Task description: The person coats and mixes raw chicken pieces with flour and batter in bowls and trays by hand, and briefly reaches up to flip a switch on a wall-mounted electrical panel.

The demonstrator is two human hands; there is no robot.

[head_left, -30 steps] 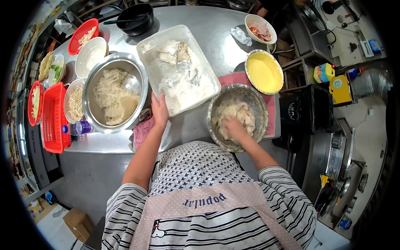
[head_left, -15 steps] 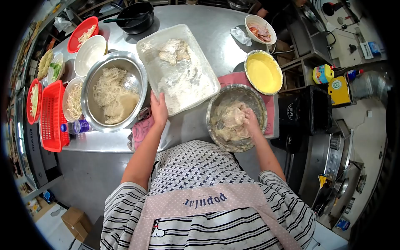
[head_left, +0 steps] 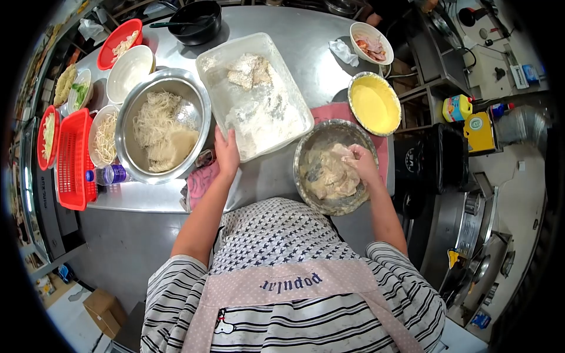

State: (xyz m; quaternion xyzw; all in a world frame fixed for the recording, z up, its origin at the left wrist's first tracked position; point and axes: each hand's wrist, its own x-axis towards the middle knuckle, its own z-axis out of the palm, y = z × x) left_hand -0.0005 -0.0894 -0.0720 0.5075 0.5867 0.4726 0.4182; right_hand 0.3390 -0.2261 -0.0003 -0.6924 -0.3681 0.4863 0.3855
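Observation:
My left hand grips the near left side of a translucent plastic tray. White flour lies in the tray, with a flour-coated piece near its far end. Over the speckled mixing bowl, my right hand is closed on a wet, pale piece of meat, its fingertips smeared with batter. More pale, batter-covered meat sits in the bowl below. Part of a pink cloth shows beneath the bowl.
Left of the tray stands a steel bowl of noodles. Beyond it are a white bowl, a red basket and a water bottle. A yellow-filled bowl and a bowl of sliced meat stand right. A black pan sits at the back.
My right hand has risen from the mixture and now pinches a piece at the bowl's far right part. My left hand stays at the tray. The view has shifted slightly.

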